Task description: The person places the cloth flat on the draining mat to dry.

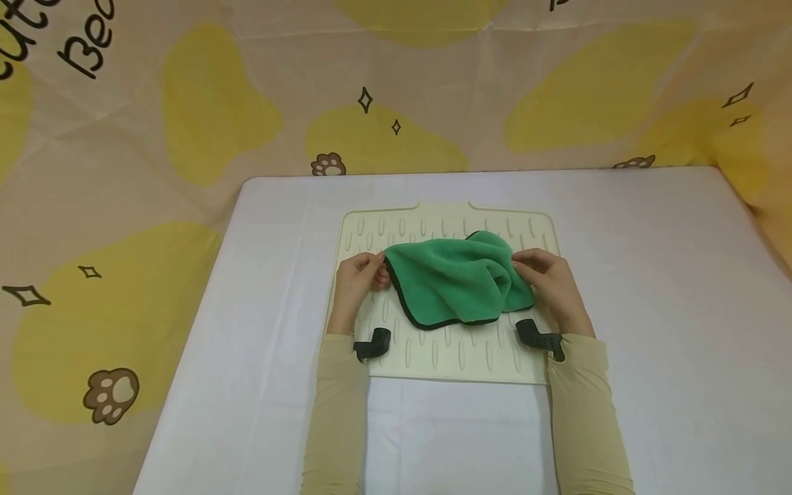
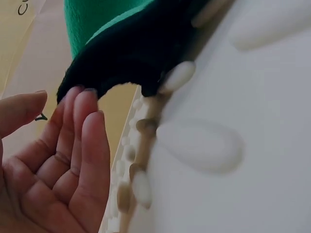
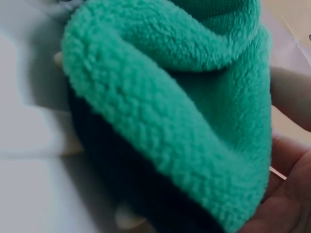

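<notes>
A green fleecy cloth (image 1: 445, 278) with a black edge lies rumpled over a pale ribbed mat (image 1: 408, 354). At the cloth's left corner is my left hand (image 1: 359, 278); its fingertips touch the dark edge (image 2: 126, 58). In the left wrist view the thumb (image 2: 22, 111) stands apart from the fingers, which are only slightly bent. My right hand (image 1: 551, 282) pinches the cloth's right side between thumb and fingers. In the right wrist view, a thick green fold (image 3: 160, 121) fills the middle and hides those fingertips. Part of the hand (image 3: 289, 199) shows behind the fold.
The mat lies on a white-covered table (image 1: 668, 344). Behind and to the left hangs a beige and yellow patterned cloth (image 1: 433, 82). Each wrist carries a black strapped device, one on the left (image 1: 374, 344) and one on the right (image 1: 538, 337).
</notes>
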{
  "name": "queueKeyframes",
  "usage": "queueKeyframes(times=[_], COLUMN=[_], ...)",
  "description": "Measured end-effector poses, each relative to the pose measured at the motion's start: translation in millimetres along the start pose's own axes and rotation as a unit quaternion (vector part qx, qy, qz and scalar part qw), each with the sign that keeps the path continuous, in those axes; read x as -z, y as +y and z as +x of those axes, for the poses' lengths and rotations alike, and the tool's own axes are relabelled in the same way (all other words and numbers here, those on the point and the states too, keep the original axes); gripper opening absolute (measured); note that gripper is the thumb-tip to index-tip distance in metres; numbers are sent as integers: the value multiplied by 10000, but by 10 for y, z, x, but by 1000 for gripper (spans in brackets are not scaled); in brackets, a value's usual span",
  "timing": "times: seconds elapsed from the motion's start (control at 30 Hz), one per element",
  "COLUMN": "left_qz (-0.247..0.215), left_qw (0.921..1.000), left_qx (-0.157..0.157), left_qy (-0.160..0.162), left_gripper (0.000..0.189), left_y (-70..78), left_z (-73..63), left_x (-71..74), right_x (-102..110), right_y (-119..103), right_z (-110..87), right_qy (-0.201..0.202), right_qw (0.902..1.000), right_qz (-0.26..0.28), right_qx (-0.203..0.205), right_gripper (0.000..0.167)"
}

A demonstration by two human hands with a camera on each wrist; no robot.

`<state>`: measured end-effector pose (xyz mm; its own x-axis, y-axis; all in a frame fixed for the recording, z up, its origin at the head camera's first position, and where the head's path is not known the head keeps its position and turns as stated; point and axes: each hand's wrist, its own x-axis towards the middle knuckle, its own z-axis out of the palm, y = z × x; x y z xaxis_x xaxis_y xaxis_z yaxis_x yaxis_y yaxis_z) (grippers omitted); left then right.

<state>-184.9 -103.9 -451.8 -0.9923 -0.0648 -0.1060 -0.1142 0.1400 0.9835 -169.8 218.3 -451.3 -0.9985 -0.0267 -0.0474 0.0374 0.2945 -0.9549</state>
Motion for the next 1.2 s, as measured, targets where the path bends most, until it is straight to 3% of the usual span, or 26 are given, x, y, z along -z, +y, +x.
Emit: queueKeyframes(times=[0.17, 0.5, 0.7, 0.87, 1.03, 1.2], left_qz=[-337, -308, -233, -255, -288, -398], left_qw=[9992, 9985, 9988, 9987, 9982, 9974], left_qx=[235, 456, 419, 413, 410, 341], left_qy=[17, 63, 80, 173, 318, 502], left_gripper=[26, 18, 17, 13, 11, 10], left_y=[-20, 0, 8, 1, 18, 23], left_z=[10, -16, -21, -9, 3, 4], left_x=[-69, -172, -174, -162, -118, -44], right_x=[-3, -24, -85, -137, -121, -62], right_y=[8, -37, -41, 3, 7, 9], right_z=[-1, -7, 2, 33, 26, 1], right_qy=[-253, -775, -978, -717, -233, 144], right_qw=[9995, 9932, 9925, 9960, 9996, 9964], right_qz=[-158, -615, -636, -536, -82, 781], right_qx=[-93, -619, -355, 31, -156, -289], right_gripper=[37, 52, 41, 29, 30, 15])
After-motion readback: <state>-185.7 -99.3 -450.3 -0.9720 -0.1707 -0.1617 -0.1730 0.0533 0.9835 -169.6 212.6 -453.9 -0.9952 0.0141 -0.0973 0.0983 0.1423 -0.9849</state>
